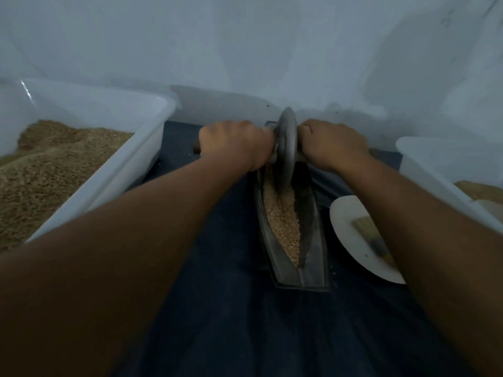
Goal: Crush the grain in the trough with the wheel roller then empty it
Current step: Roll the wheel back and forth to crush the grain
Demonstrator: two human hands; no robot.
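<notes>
Firmly, both hands, left (234,144) and right (330,142), grip the metal wheel roller's (285,148) axle over grain (283,221).

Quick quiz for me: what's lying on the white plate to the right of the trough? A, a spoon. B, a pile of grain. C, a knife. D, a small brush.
D: a small brush with pale bristles lies on the white plate, right of the trough.
</notes>
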